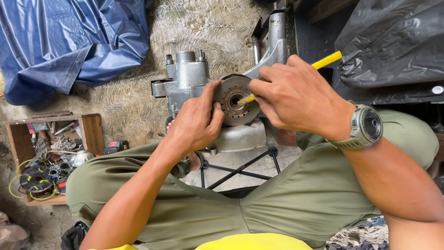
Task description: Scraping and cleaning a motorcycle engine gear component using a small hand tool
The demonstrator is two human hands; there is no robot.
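One engine casing [187, 81] of dull grey cast metal is sitting on the ground between the person's knees, its surface rough and oil-stained, with two studs standing at its top. On its face is sitting one round metal disc [235, 100] — flat, brownish, ringed with small holes around a central bore. The left hand [196, 122] is gripping the disc's left rim, thumb and fingers curled against the edge. The right hand [296, 95] is clenching around one yellow tool [327, 60], a slim plastic-looking shaft whose tip is entering the disc's central bore while its other end is projecting past the knuckles. One grey wristwatch [365, 127] with a round dark face is sitting on the right wrist. The person is wearing olive trousers [277, 203] of smooth woven cloth.

To the left, one open wooden box [92, 132] is holding loose metal parts and yellow wire — too jumbled to count. One crumpled blue tarpaulin [69, 37] is lying at upper left, and one glossy black plastic sheet [393, 41] at upper right
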